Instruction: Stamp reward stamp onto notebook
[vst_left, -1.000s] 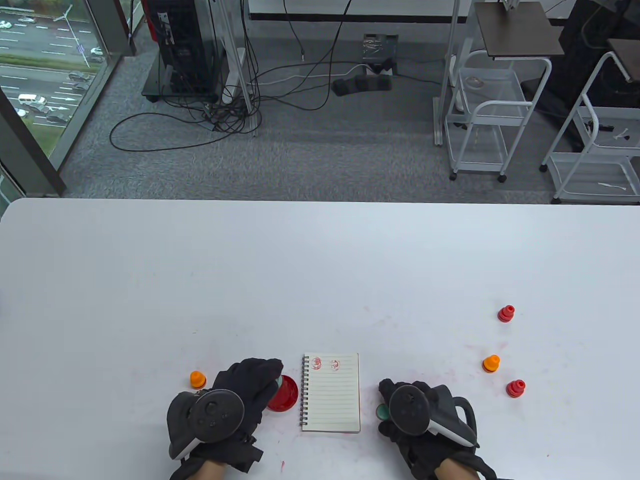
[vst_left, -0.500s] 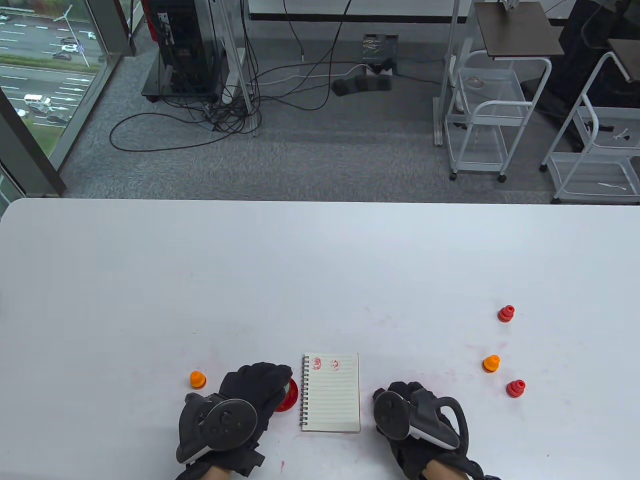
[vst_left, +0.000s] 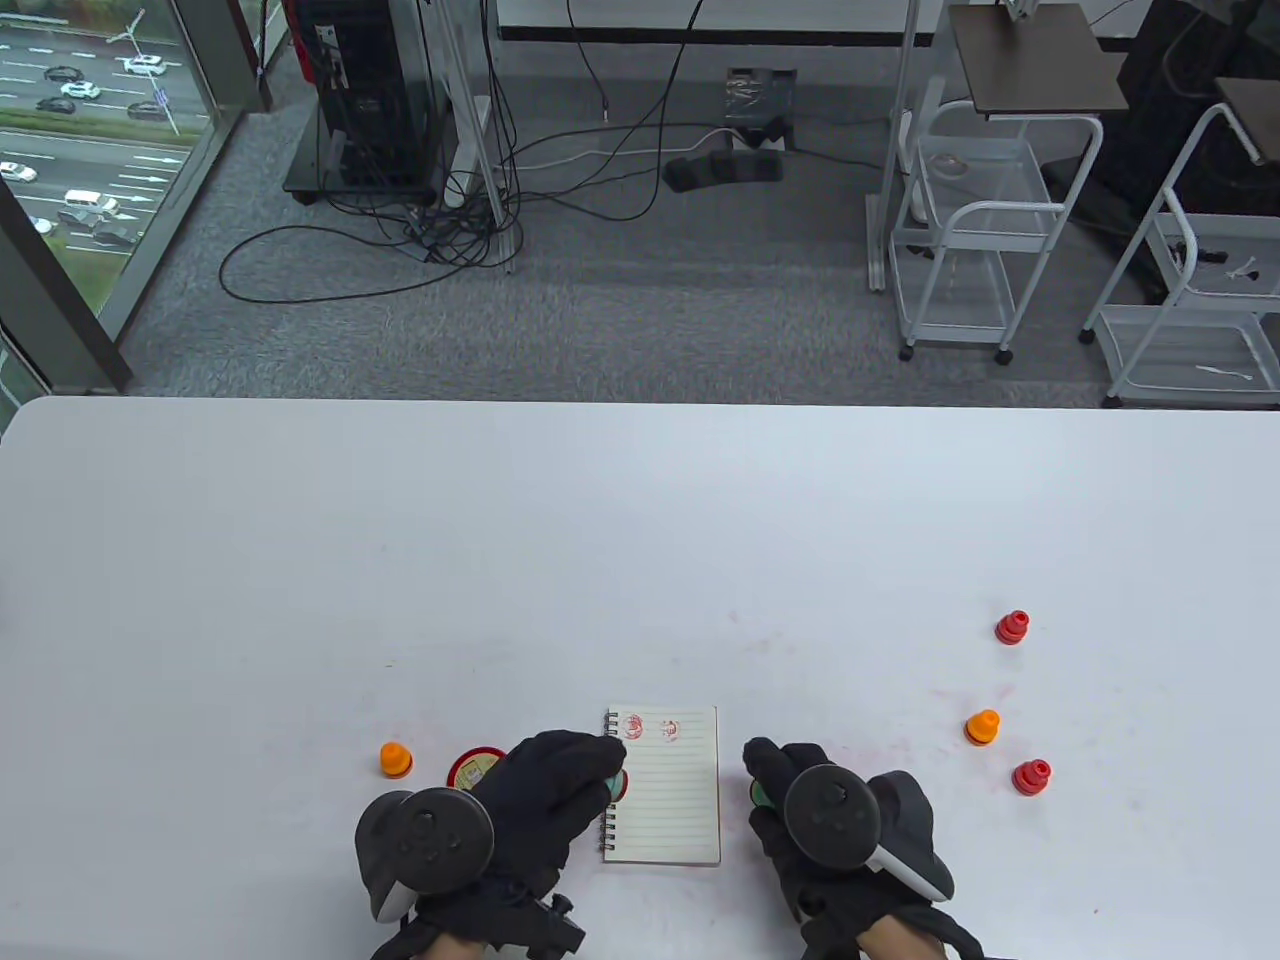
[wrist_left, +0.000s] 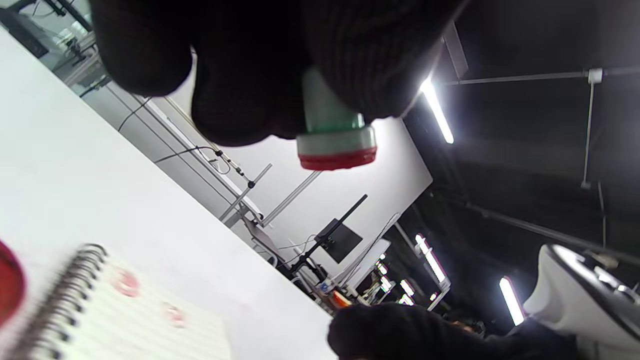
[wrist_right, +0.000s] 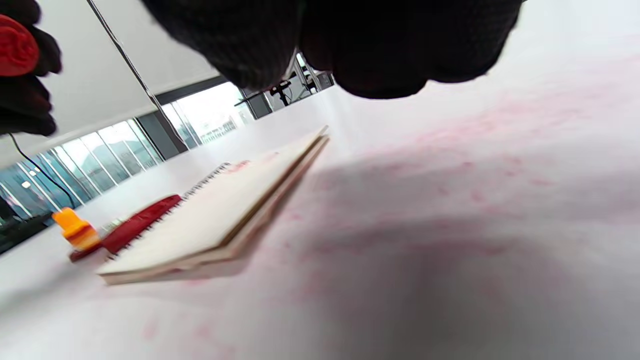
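Note:
A small spiral notebook (vst_left: 670, 800) lies open near the table's front edge, with two red stamp marks at the top of its lined page. My left hand (vst_left: 585, 770) grips a green stamp (vst_left: 617, 785) over the notebook's spiral edge. In the left wrist view the green stamp (wrist_left: 336, 135) hangs above the notebook (wrist_left: 125, 320) with its red inked face down, not touching the page. My right hand (vst_left: 772, 778) rests just right of the notebook, fingers curled round a small green cap (vst_left: 758, 794).
A round red ink pad (vst_left: 475, 768) sits open to the left of the notebook, with an orange stamp (vst_left: 396, 760) beyond it. At the right stand a red stamp (vst_left: 1012, 627), an orange stamp (vst_left: 983, 727) and another red stamp (vst_left: 1031, 777). Pink ink smudges mark the table.
My left hand has lifted the green stamp off the ink pad and carried it right, over the notebook's left edge. The ink pad is now uncovered. My right hand shifted slightly forward.

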